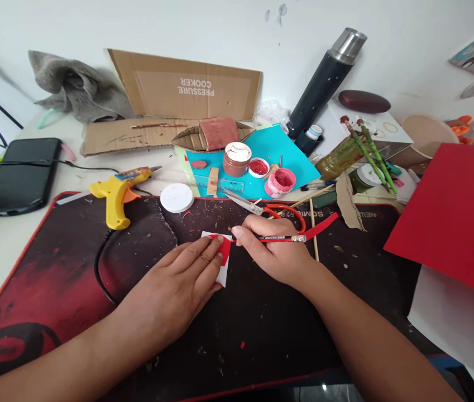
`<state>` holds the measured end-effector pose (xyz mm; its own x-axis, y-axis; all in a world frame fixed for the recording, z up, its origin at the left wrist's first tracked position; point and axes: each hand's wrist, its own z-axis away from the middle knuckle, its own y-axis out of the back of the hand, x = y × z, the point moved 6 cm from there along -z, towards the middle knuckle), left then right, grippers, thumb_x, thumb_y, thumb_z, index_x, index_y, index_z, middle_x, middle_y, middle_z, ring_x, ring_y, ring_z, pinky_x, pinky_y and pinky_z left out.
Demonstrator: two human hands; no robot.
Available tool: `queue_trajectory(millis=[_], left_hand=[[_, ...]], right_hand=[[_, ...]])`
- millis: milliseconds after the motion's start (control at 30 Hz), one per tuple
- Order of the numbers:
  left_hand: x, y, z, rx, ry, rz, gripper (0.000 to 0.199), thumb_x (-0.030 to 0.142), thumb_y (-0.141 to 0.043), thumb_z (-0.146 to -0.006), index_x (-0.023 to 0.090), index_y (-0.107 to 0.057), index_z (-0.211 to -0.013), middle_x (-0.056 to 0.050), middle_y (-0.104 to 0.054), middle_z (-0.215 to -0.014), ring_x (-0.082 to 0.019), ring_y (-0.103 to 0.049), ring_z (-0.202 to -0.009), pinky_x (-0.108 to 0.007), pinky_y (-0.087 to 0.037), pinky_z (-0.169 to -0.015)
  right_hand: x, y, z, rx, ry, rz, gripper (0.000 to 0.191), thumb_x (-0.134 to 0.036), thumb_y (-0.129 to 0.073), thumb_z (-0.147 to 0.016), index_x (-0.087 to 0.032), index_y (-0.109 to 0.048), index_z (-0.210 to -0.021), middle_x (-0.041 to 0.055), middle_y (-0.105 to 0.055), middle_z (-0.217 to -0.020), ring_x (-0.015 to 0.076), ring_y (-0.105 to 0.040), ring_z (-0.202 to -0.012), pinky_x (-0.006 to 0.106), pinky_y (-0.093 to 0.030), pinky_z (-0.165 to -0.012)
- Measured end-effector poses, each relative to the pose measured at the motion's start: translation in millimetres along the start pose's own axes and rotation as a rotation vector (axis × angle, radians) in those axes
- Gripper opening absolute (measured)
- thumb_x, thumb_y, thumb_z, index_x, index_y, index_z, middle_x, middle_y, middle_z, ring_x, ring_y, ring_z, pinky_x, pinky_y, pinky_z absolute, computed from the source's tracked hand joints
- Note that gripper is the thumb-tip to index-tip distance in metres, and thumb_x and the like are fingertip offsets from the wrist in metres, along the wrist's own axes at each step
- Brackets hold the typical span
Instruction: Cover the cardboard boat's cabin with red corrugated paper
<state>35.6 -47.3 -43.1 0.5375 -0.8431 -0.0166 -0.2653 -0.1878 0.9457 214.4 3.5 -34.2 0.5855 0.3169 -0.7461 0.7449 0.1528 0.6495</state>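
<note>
My left hand lies flat, fingers stretched out, pressing on a small red paper piece laid over a white piece of paper. Both sheets are partly hidden under the fingers. My right hand is closed around a pencil, held almost level, its eraser end pointing right. The pencil's tip is at the right edge of the papers and too small to make out. Just behind the right hand are orange-handled scissors. A strip of red paper sticks out to the right of that hand.
A yellow glue gun with its cord rests at left, near a black phone. Open paint jars stand on blue paper. Farther back are cardboard and a dark thermos. Large red paper occupies the right side.
</note>
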Motion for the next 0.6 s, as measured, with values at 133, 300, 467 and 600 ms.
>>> queue_trajectory(millis=[133, 300, 467, 600], left_hand=[[0, -0.8, 0, -0.007, 0.002, 0.002, 0.05, 0.027, -0.035, -0.12, 0.008, -0.081, -0.13, -0.016, -0.078, -0.146, -0.032, -0.07, -0.136, -0.044, -0.053, -0.112], [0, -0.3, 0, -0.004, 0.024, 0.002, 0.048, 0.027, -0.037, -0.12, 0.011, -0.081, -0.13, -0.013, -0.079, -0.146, -0.029, -0.068, -0.136, -0.043, -0.05, -0.114], [0, -0.6, 0, -0.005, 0.05, 0.001, 0.043, 0.032, -0.045, -0.119, 0.012, -0.081, -0.131, -0.012, -0.079, -0.144, -0.031, -0.065, -0.135, -0.043, -0.048, -0.113], [1, -0.9, 0, -0.007, 0.021, -0.003, 0.041, 0.029, -0.048, -0.117, 0.01, -0.082, -0.13, -0.014, -0.081, -0.139, -0.03, -0.063, -0.134, -0.041, -0.048, -0.112]], right_hand=[[1, 1, 1, -0.013, -0.016, 0.019, 0.045, -0.042, -0.057, -0.113, -0.023, -0.058, -0.072, -0.0008, -0.065, -0.066, 0.0142, -0.058, -0.062, 0.029, -0.04, -0.063], [0, 6, 0, 0.076, -0.015, -0.088, 0.042, -0.039, -0.06, -0.112, -0.022, -0.064, -0.074, -0.0034, -0.061, -0.06, 0.0133, -0.058, -0.058, 0.029, -0.042, -0.061], [5, -2, -1, 0.064, -0.078, -0.326, 0.032, -0.038, -0.061, -0.113, -0.022, -0.07, -0.086, -0.0048, -0.066, -0.062, 0.0126, -0.064, -0.055, 0.027, -0.049, -0.061], [7, -6, -1, 0.07, -0.106, -0.341, 0.033, -0.038, -0.061, -0.113, -0.022, -0.069, -0.085, -0.0054, -0.064, -0.059, 0.0124, -0.063, -0.053, 0.027, -0.05, -0.06]])
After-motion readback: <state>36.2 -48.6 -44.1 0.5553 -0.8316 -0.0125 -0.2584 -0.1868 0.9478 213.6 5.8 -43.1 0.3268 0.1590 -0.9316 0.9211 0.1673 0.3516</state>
